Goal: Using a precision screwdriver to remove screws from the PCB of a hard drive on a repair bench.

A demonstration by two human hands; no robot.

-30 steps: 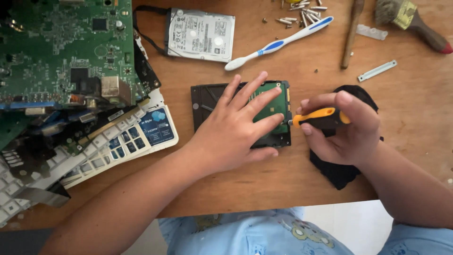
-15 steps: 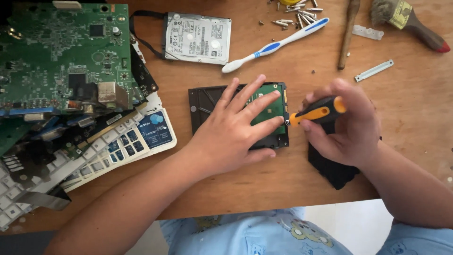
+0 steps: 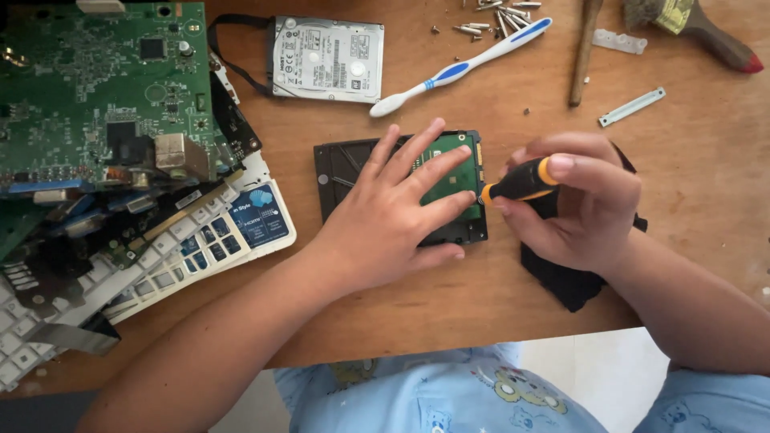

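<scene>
A white rectangular label (image 3: 325,56) is seen on the silver drive at top; a blue square sticker (image 3: 258,214) on the white keyboard frame, left.

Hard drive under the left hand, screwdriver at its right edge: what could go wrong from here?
1. The screwdriver tip sits right by the left hand's fingertips; a slip could jab them.
2. The left hand covers the green board on the hard drive; pressing hard might stress it.
3. Loose screws lie scattered at the table's far edge and could roll off.
</scene>
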